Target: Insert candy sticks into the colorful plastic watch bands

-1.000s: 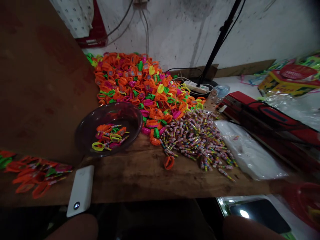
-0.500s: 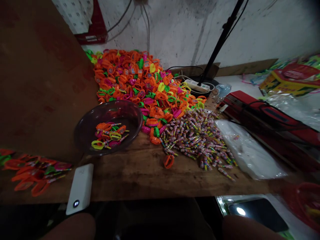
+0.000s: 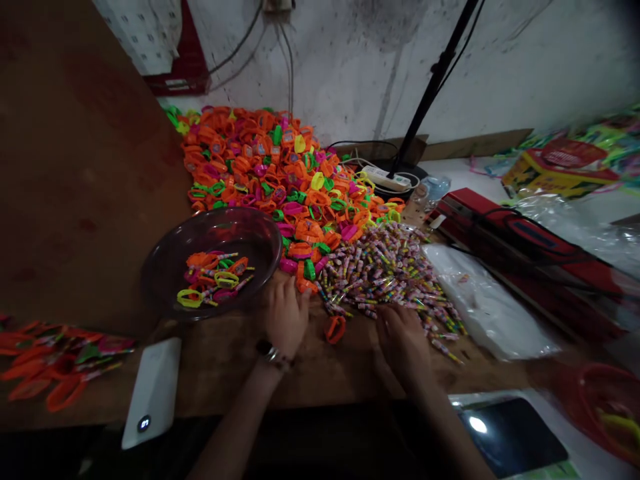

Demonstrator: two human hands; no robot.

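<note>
My left hand (image 3: 287, 317), a watch on its wrist, reaches over the wooden table with fingers extended and nothing visible in them. Its fingertips are at the near edge of a heap of plastic toy watches (image 3: 260, 160), mostly orange with some green, pink and yellow. Beside that hand stands a dark round basin (image 3: 260, 227) with several toy watches and wrapped candy sticks inside. My right hand (image 3: 404, 343) is at the near edge of a pile of wrapped candy sticks (image 3: 390, 267), fingers forward and partly in shadow. Between the hands lies a single orange toy watch (image 3: 335, 329).
A white power bank (image 3: 153, 393) lies at the front left, near more toy watches (image 3: 60, 373). To the right are clear plastic bags (image 3: 493, 310), a red sealing machine (image 3: 525, 247), a phone (image 3: 515, 437) and a red basket (image 3: 595, 400). A black stand (image 3: 425, 100) rises behind a power strip (image 3: 385, 177).
Both hands have come up from below the table edge onto the tabletop, the left toward the toy watches, the right to the candy sticks. The camera view has shifted slightly.
</note>
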